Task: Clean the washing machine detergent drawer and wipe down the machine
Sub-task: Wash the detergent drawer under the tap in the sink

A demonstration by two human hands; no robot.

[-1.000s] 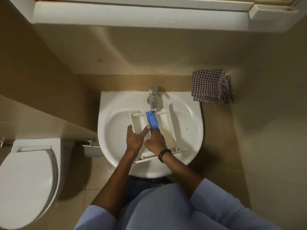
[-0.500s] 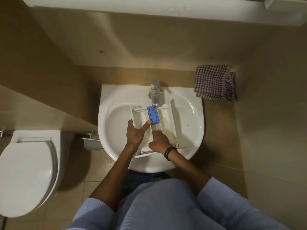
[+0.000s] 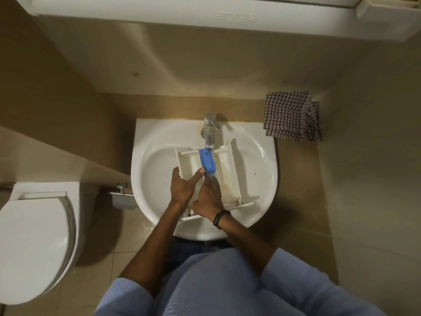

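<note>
— Where is the drawer?
— The detergent drawer point(image 3: 227, 165) lies in the sink point(image 3: 266, 179), with its blue insert point(image 3: 207, 161) under the tap point(image 3: 209, 128). My left hand point(image 3: 184, 185) grips its left wall, thumb stretched to the insert. My right hand point(image 3: 208, 201) is in the middle compartment; its fingers are blurred, so I cannot tell.
— How will it handle?
— I think light, stiff plastic, slippery when wet. Better to hold the side walls.

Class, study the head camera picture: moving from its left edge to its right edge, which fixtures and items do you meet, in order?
toilet → metal paper holder → sink → checked cloth
</note>
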